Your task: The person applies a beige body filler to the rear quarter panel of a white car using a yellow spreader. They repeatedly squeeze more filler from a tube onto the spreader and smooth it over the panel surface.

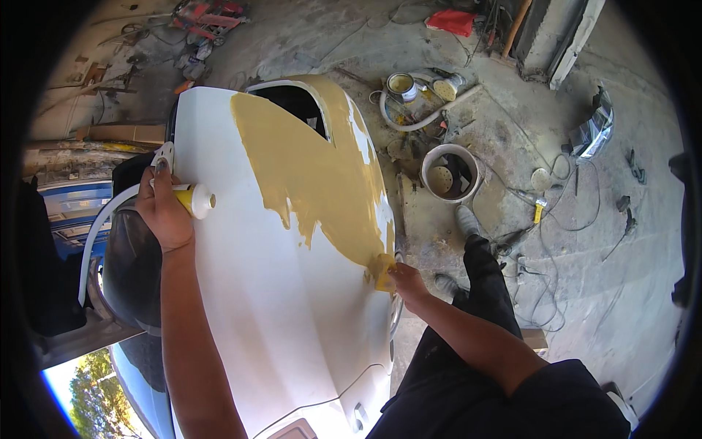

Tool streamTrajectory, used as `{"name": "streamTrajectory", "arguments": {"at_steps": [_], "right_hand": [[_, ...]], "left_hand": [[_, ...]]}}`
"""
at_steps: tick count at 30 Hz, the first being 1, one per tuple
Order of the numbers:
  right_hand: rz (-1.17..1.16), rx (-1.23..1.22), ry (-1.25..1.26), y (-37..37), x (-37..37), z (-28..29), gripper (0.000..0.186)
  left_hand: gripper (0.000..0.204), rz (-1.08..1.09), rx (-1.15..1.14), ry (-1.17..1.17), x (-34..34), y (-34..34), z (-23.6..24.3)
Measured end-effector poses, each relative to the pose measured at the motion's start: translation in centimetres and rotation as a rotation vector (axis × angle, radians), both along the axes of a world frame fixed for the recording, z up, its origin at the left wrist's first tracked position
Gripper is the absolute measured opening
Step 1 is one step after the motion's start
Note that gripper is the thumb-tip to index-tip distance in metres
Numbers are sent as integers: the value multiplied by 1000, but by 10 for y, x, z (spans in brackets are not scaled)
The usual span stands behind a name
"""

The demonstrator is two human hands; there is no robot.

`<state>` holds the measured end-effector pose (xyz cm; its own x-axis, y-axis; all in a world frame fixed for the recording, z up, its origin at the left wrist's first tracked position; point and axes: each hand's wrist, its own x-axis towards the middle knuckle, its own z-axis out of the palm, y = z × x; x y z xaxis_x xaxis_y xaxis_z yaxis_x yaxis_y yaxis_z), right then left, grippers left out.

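A white car body panel point(219, 293) spreads before me, and a wide coat of tan body filler point(307, 168) covers its far part with a ragged lower edge. My right hand point(409, 285) grips a yellowish filler spreader point(382, 273), which lies against the panel at the filler's near right end. On the left, my left hand point(167, 214) is closed around a yellow and white tube point(196, 200), its nozzle end pointing right, above the panel. Just past those fingers is a pale flat piece point(164, 156); whether I hold it too, I cannot make out.
Right of the car, a round bucket point(450, 173) stands on the concrete floor near my foot. Beyond it are an open can point(401, 86), a pale hose point(431, 121) and a sander point(446, 88). Cables trail across the floor. A dark window opening point(289, 102) borders the filler.
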<state>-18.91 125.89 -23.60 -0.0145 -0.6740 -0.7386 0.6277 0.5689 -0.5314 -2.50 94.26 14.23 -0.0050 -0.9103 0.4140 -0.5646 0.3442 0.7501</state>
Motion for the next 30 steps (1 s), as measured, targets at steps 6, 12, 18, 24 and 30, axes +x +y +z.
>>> {"name": "streamTrajectory", "arguments": {"at_steps": [6,12,18,24,30], "right_hand": [[100,162,187,-14,15,-10,18],[33,63,49,-8,25,8,12],[42,-85,93,6,30,41,17],[22,-68,-91,12,9,36,23],[169,99,243,-8,17,20,20]], "left_hand": [[27,-8,-3,-29,4,-4,-3],[28,-13,-12,-5,-3,0,-1],[28,-32,-53,-9,-6,-1,-2],[29,30,-19,-2,-2,5,3],[28,-23,-18,34,-10,-6,-6]]}}
